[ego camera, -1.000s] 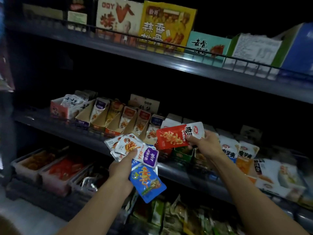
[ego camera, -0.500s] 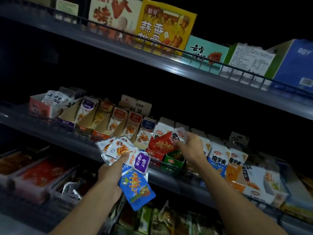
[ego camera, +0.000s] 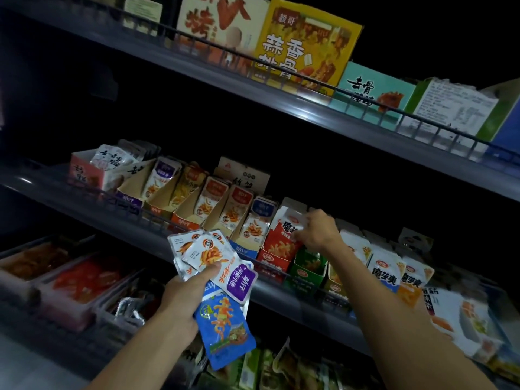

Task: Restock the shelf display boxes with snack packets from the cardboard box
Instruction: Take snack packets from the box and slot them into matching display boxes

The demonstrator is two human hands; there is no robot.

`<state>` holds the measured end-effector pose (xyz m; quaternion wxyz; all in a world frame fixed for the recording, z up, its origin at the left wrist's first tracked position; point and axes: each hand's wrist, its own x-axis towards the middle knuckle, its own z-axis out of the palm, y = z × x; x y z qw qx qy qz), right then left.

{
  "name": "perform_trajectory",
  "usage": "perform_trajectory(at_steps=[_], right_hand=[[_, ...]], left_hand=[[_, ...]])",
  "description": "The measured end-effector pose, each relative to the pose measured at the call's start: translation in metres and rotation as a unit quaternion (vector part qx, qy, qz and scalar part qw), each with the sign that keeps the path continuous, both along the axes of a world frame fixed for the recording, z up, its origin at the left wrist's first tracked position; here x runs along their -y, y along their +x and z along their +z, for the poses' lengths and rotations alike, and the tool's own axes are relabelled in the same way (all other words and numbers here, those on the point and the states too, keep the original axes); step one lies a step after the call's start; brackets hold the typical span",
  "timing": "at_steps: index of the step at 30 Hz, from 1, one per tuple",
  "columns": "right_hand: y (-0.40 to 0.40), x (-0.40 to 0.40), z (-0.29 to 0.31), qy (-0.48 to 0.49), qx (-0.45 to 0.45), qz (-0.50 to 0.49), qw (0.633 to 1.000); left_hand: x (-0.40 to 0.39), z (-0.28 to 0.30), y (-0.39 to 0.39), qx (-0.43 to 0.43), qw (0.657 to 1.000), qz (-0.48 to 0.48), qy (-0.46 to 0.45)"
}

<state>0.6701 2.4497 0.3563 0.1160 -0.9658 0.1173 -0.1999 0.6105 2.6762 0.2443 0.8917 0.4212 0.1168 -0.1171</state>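
My left hand [ego camera: 184, 299] grips a fan of several snack packets [ego camera: 213, 260], white, purple and blue, in front of the middle shelf. My right hand [ego camera: 316, 230] reaches up to the middle shelf and holds the top of a red and white packet [ego camera: 284, 235] standing in a red display box [ego camera: 271, 263]. To the left, several angled cardboard display boxes [ego camera: 180, 212] hold more packets. A green display box [ego camera: 305, 273] sits just below my right hand. The cardboard box is out of view.
A wire rail [ego camera: 146, 215] runs along the middle shelf's front edge. The top shelf [ego camera: 281, 105] carries large boxes, among them a yellow one [ego camera: 306, 46]. Bins of red snacks [ego camera: 78, 282] sit on the lower shelf at left. More packets [ego camera: 394, 271] stand to the right.
My right hand carried the red and white packet from in front of the shelf down into the red display box. My left hand kept its fan of packets; the view shifted left.
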Motion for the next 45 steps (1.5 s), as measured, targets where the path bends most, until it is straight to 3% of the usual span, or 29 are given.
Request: perform_trajectory(at_steps=[11,14,17,18,20,22,24,29,32,38,45], right_hand=[[-0.007,-0.014,-0.011,0.028,-0.017,-0.028,0.999],[-0.022,-0.024,0.001,-0.019,0.096,-0.025,0.995],[-0.043,-0.050,0.006,-0.040,0.194,0.055,0.979],[-0.050,-0.061,0.005,-0.001,0.162,0.095,0.982],[-0.065,-0.083,0.001,0.115,0.009,0.160,0.980],[-0.078,-0.098,-0.006,0.215,-0.154,0.198,0.944],[-0.081,-0.104,-0.010,0.275,-0.215,0.219,0.911],[-0.071,-0.114,-0.007,0.449,-0.202,0.213,0.844],[-0.061,-0.123,-0.003,0.485,-0.195,0.205,0.828],[-0.026,-0.139,0.006,0.417,-0.231,0.210,0.854],[0.013,-0.170,-0.018,0.385,-0.133,0.212,0.888]], left_hand=[[-0.008,0.003,0.000,-0.001,0.999,-0.010,-0.033],[-0.013,0.005,-0.003,0.010,0.999,-0.016,-0.043],[-0.018,0.009,-0.007,0.014,0.998,-0.018,-0.052],[-0.020,0.011,-0.009,0.018,0.998,-0.021,-0.056],[-0.025,0.016,-0.013,0.031,0.997,-0.024,-0.060],[-0.032,0.020,-0.017,0.043,0.997,-0.018,-0.061],[-0.040,0.021,-0.021,0.049,0.997,-0.007,-0.059],[-0.062,0.020,-0.026,0.040,0.998,0.016,-0.047],[-0.077,0.018,-0.023,0.043,0.997,0.036,-0.058],[-0.101,0.006,-0.011,0.041,0.996,0.036,-0.074],[-0.118,-0.006,0.022,0.055,0.993,0.061,-0.086]])
